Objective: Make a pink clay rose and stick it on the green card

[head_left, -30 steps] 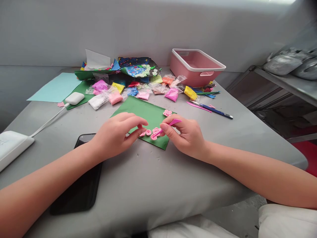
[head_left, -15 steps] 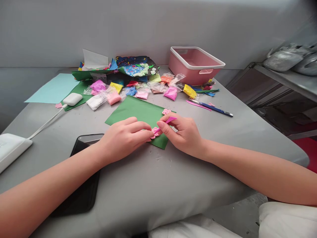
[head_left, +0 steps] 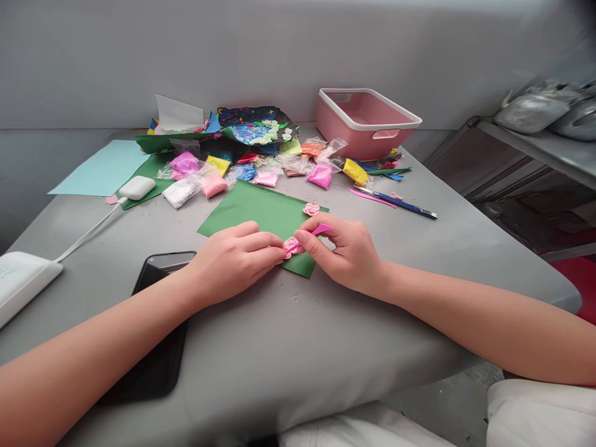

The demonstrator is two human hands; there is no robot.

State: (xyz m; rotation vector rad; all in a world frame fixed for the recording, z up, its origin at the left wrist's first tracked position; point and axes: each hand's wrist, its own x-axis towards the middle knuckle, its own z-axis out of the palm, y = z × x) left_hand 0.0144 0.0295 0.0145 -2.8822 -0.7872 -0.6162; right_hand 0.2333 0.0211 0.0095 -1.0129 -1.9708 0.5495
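Note:
My right hand [head_left: 347, 251] pinches a pink plastic clay tool [head_left: 323, 229] between thumb and forefinger. The tool slants down to the left, with its tip over a pink clay flower [head_left: 291, 246] near the front corner of a green sheet [head_left: 258, 208]. At the flower's left edge, the fingertips of my left hand [head_left: 239, 256] are pressed together against it; the thumb is mostly hidden. Another pink clay flower [head_left: 311, 210] lies at the sheet's right corner, just beyond my right fingers.
Several bags of coloured clay [head_left: 216, 183] lie behind the sheet. A pink basket [head_left: 363, 124] stands at the back, with a blue craft knife [head_left: 405, 205] nearer on the right. A black phone [head_left: 161, 366] is under my left forearm; a white charger [head_left: 28, 279] lies left.
The tool has shifted very slightly in my right hand, over the same flower. My left fingertips have moved a little. The rest is as before.

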